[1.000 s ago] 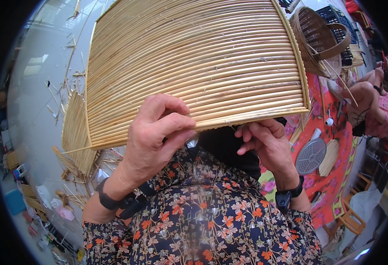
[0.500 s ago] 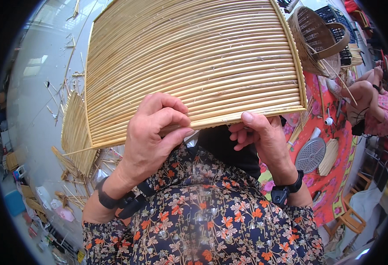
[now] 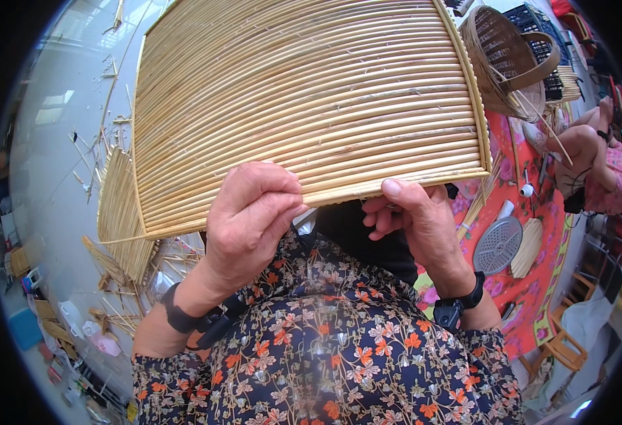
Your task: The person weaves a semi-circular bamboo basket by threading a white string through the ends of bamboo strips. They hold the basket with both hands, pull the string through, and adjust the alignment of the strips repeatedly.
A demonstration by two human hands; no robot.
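1. My left hand [image 3: 247, 219] pinches the near rim of the stalk panel [image 3: 311, 106], raised before me.
2. My right hand [image 3: 424, 223] clasps it too, thumb above, fingers curled beneath.
3. Rows look joined, sides edged; one stalk end juts left, seemingly untrimmed.

Far right, I see a wicker basket [image 3: 498, 53] beside a dark crate [image 3: 553, 83]; nearer, a grey perforated disc [image 3: 498, 246] lies on a red flowered cloth [image 3: 527, 301]. Near left sits a blue container [image 3: 25, 330].
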